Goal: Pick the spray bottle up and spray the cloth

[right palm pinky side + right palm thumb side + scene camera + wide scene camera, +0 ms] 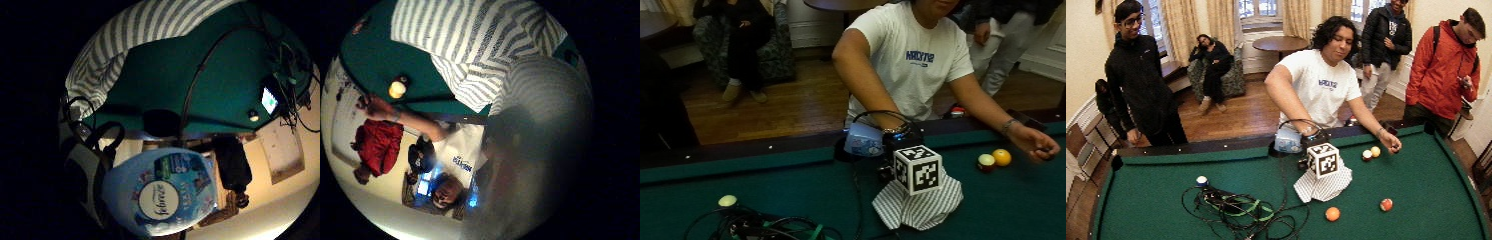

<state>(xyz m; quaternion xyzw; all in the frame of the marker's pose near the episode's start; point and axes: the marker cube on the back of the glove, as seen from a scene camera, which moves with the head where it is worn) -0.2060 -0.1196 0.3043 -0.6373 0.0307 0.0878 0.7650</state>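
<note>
Your gloved right hand [901, 142] is curled round the spray bottle [863, 140], holding it up just above the tabletop's [773, 185] edge nearest you. The striped cloth [919, 202] lies bunched on the green felt right below that hand, near two balls [993, 160].

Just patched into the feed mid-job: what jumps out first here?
The gloved right hand holds the pale blue spray bottle up at the near rail of the green pool table. Just in front of it, the striped cloth lies bunched on the felt. Two billiard balls sit near the bare hand.
</note>
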